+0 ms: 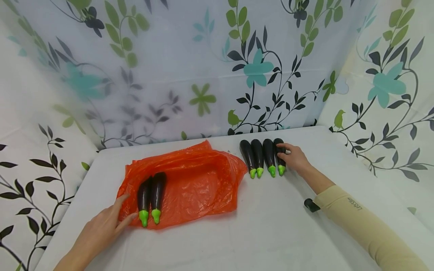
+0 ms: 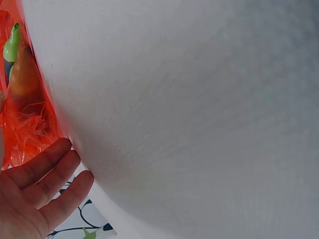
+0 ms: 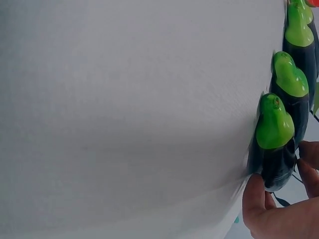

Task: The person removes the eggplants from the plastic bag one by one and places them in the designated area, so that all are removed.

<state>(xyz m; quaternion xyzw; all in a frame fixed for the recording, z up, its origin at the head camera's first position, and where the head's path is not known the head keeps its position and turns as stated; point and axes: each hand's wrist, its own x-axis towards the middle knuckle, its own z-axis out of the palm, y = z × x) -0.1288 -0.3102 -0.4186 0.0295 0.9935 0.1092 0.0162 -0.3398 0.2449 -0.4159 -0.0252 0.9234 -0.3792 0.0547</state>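
Observation:
Several eggplants with dark glossy bodies and bright green caps stand side by side in a row at the back right of the white table. My right hand (image 1: 295,158) grips the rightmost eggplant (image 1: 280,162), thumb on one side and fingers on the other; its green cap (image 3: 274,122) points toward me. To the left lies an orange-red plastic bag (image 1: 200,188), spread wide, with two eggplants (image 1: 158,192) side by side on its left part. My left hand (image 1: 101,226) is at the bag's left edge, its fingers (image 2: 65,196) loosely extended and holding nothing.
The white table (image 1: 257,233) reaches back to a hanging cloth (image 1: 190,75) printed with leaves and flowers, which also runs along both sides. A small black object (image 1: 311,205) shows beside the right sleeve (image 1: 359,214).

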